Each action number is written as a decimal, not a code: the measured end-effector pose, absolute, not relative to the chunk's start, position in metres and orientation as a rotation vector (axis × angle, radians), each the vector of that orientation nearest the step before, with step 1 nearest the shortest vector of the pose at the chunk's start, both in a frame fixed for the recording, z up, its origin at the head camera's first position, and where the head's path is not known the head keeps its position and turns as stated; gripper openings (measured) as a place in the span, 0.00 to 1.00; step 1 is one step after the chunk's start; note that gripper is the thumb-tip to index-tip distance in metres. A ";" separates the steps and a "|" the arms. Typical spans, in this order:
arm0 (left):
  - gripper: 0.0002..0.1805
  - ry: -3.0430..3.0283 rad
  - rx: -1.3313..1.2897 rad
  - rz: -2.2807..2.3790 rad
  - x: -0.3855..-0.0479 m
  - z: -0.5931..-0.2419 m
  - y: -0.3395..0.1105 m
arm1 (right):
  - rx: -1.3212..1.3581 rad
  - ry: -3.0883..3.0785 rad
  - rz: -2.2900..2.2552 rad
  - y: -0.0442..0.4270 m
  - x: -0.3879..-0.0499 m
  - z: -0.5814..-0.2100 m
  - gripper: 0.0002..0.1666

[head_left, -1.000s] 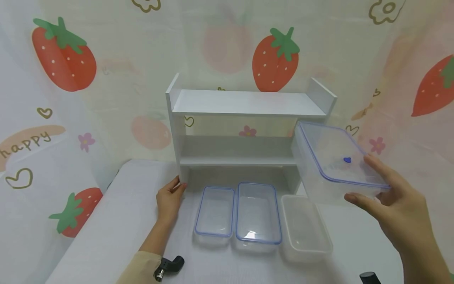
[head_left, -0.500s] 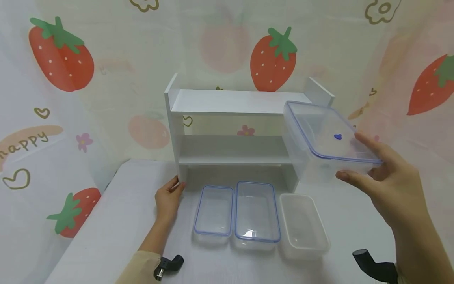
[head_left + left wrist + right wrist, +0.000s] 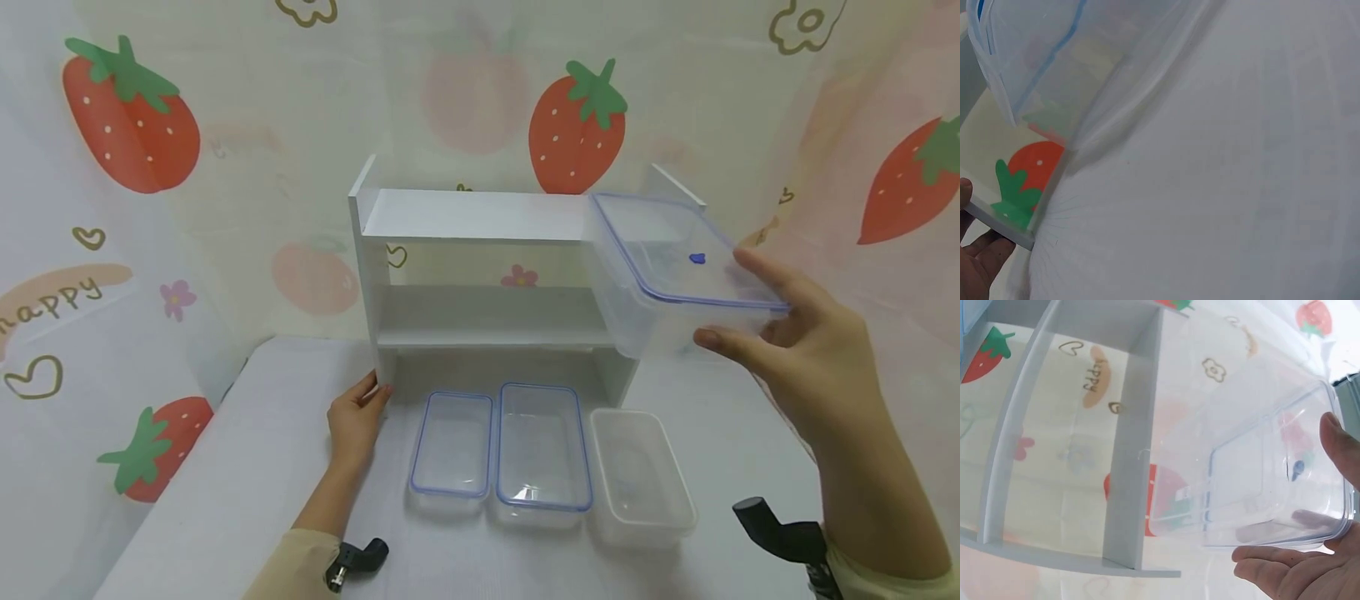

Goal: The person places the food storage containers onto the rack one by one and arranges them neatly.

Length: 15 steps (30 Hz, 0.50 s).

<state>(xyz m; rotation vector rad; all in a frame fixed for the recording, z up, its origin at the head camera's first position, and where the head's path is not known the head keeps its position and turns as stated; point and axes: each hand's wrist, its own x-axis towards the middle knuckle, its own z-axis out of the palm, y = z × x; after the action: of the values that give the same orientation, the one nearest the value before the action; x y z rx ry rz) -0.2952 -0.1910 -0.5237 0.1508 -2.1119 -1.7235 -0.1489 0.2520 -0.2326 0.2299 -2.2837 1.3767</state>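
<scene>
A white two-tier shelf rack (image 3: 472, 218) stands on the white-covered table. My left hand (image 3: 356, 423) pinches the lower front edge of its left side panel; the left wrist view shows fingers (image 3: 992, 253) and thumb on either side of that panel (image 3: 1000, 226). My right hand (image 3: 806, 342) grips the near right corner of a clear food container (image 3: 1254, 469) with a blue-rimmed lid (image 3: 660, 237), thumb below and fingers by the lid. Raised and slightly tilted, the container overlaps the rack's right end in the head view. Whether it touches the rack cannot be told.
Before the rack sit two blue-rimmed lidded containers, a smaller one (image 3: 453, 446) and a larger one (image 3: 543, 446). To their right is a frosted container (image 3: 643, 475). A strawberry-printed cloth (image 3: 480, 100) hangs behind. Black camera mounts (image 3: 780, 529) are on both wrists.
My right hand has lifted the container up and to the left, from beside the rack's right end to the height of its top shelf. The left hand has stayed on the side panel.
</scene>
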 end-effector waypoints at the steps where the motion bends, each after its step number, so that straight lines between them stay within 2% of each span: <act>1: 0.25 -2.114 0.153 -1.723 -0.295 -0.524 -0.191 | 0.230 -2.295 1.353 0.251 -0.150 -0.231 0.54; 12: 0.25 -2.120 0.147 -1.721 -0.295 -0.523 -0.191 | 0.292 -2.220 1.539 0.239 -0.161 -0.220 0.53; 15: 0.25 -2.118 0.151 -1.727 -0.295 -0.523 -0.191 | 0.271 -2.286 1.446 0.236 -0.164 -0.217 0.52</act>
<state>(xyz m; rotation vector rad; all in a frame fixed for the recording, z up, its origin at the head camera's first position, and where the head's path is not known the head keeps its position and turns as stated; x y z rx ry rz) -0.2950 -0.1909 -0.5228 0.1510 -2.1185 -1.7268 -0.1638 0.2362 -0.2171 0.2707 -2.2858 1.4457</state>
